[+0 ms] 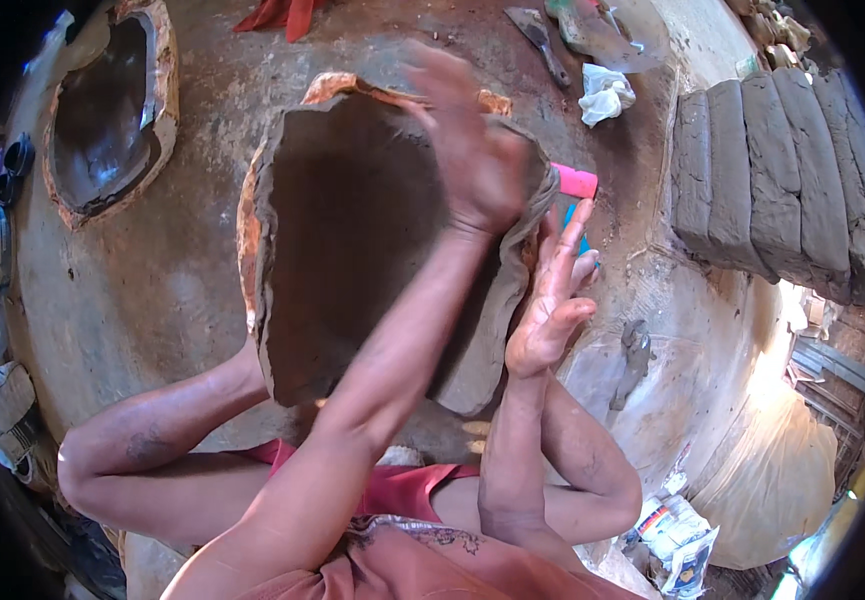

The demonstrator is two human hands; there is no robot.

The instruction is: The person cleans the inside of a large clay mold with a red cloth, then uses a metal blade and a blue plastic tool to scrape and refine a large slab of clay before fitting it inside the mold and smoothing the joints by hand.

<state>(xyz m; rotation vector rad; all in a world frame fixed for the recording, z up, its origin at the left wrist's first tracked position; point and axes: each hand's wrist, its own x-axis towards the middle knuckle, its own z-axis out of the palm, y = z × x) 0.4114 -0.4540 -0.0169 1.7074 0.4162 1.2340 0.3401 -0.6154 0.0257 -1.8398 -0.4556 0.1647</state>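
Observation:
A large hollow form (342, 200) lined with dark grey clay stands between my bent legs. Rough orange-brown material shows along its outer left and far edges. Across its right part reaches my left arm, and my left hand (482, 165) is over the right wall near the far corner, blurred by motion, its fingers seemingly stretched out. Just outside that right wall is my right hand (542, 320), fingers extended and thumb apart, holding nothing I can see. Whether either palm touches the clay I cannot tell. A pink cylinder (576, 182) lies beside the right fingertips.
An oval mould (160, 120) with a dark inside lies at the far left. Thick grey clay slabs (722, 180) are stacked at right. A trowel-like tool (540, 45) and a crumpled white bag (605, 94) lie at the back; a clay scrap (634, 360) lies nearer right.

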